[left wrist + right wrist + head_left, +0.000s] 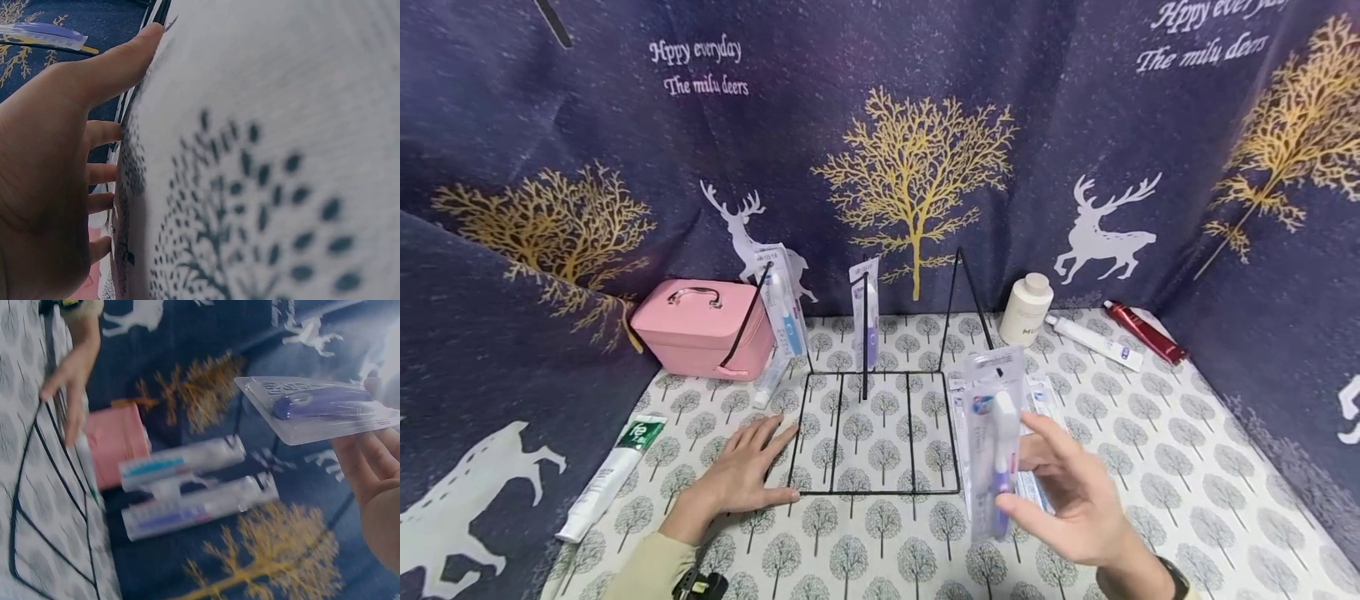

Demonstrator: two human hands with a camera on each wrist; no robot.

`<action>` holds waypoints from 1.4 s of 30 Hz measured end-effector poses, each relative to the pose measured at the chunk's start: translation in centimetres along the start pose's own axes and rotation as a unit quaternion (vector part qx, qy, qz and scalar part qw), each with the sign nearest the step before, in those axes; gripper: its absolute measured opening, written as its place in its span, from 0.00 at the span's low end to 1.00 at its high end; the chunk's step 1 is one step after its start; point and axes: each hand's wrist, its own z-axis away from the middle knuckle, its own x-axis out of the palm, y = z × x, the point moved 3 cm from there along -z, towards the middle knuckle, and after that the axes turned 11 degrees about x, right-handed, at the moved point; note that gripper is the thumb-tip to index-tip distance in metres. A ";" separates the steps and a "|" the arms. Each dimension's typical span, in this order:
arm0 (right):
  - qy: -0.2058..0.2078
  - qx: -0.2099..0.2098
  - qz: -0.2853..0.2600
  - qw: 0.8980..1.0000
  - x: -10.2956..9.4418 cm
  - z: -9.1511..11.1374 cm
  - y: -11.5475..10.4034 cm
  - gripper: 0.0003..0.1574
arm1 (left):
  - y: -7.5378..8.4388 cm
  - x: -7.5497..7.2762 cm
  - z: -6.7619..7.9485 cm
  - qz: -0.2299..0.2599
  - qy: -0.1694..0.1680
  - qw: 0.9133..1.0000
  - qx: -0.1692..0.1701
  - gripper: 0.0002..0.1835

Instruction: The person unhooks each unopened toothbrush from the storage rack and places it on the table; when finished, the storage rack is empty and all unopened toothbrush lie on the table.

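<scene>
My right hand [1071,492] pinches a packaged toothbrush [992,454] with a purple handle, thumb on one side and fingers on the other. The clear blister pack stands upright over the table, near the right side of a black wire rack [880,493]. In the right wrist view the purple handle [322,403] shows through the plastic. My left hand [741,467] lies on the cloth with fingers spread, thumb and fingertips right at the rack's left edge. Two more toothbrush packs hang on the rack's prongs, one with a blue handle [784,304], the other purple [867,321].
More packs [1043,396] lie behind my right hand, partly hidden. A pink case [703,329] and a small tube [770,383] are at the back left, a green-and-white tube [613,475] at left. A white bottle [1026,312], white tube [1093,342] and red tube [1145,331] are back right.
</scene>
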 end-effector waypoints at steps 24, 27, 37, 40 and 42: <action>0.209 0.436 0.232 0.844 -12.9 11.5 3.6 0.46 | -0.1 -0.3 -0.3 0.010 -0.010 1.000 -0.008 0.54; 0.193 0.483 0.281 0.806 -13.8 13.1 4.2 0.44 | -0.1 0.0 -0.3 0.009 -0.023 1.000 -0.014 0.55; 0.152 0.556 0.295 0.762 -16.3 16.8 5.7 0.40 | -0.1 0.3 -0.5 0.013 -0.024 1.000 -0.010 0.54; 0.137 0.585 0.314 0.735 -16.8 17.6 5.9 0.39 | -0.1 0.3 -0.7 0.005 -0.024 1.000 -0.008 0.54; 0.125 0.606 0.325 0.715 -17.1 18.1 6.0 0.38 | -0.1 0.4 -0.8 0.002 -0.024 1.000 -0.008 0.54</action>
